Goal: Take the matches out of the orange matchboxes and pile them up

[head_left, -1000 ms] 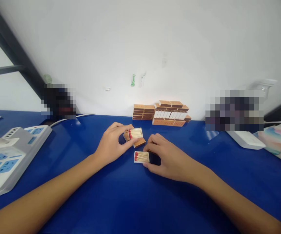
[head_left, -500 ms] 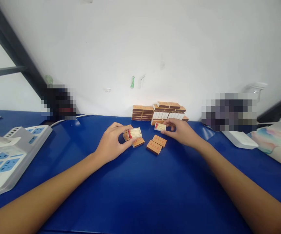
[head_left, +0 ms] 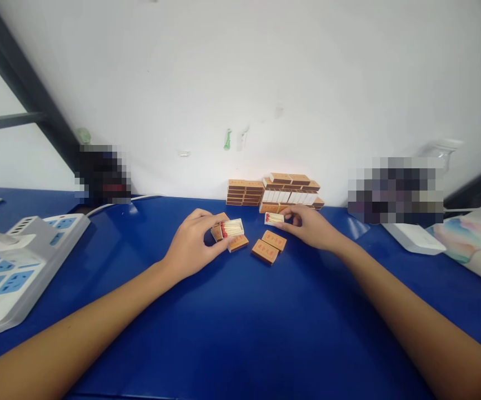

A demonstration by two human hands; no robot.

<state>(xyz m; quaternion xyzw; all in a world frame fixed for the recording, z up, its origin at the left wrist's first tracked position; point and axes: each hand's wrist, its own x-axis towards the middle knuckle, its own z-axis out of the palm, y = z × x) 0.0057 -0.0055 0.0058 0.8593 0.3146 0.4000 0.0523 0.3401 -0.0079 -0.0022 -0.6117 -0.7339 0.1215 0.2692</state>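
My left hand (head_left: pixel 196 240) is closed on a matchbox tray (head_left: pixel 232 228) filled with red-tipped matches, between thumb and fingers. Under and behind that tray lie orange matchboxes (head_left: pixel 239 243), partly covered by it and by the hand. My right hand (head_left: pixel 307 225) pinches the right end of another matchbox tray (head_left: pixel 274 219), which also shows red-tipped matches inside. Between the hands and nearer to me, two closed matchboxes (head_left: pixel 265 251) lie flat side by side on the blue table (head_left: pixel 232 328).
Against the white wall stand stacked matchboxes (head_left: pixel 244 193), with a taller pile of matchboxes (head_left: pixel 290 195) to their right. At the left lies a white power strip (head_left: pixel 28 272) with a plugged-in adapter. A white box (head_left: pixel 413 239) and a colourful packet (head_left: pixel 474 239) sit at the right.
Both hands keep their hold on the trays. The right hand's tray sits very slightly lower in view; the whole view has shifted a little.
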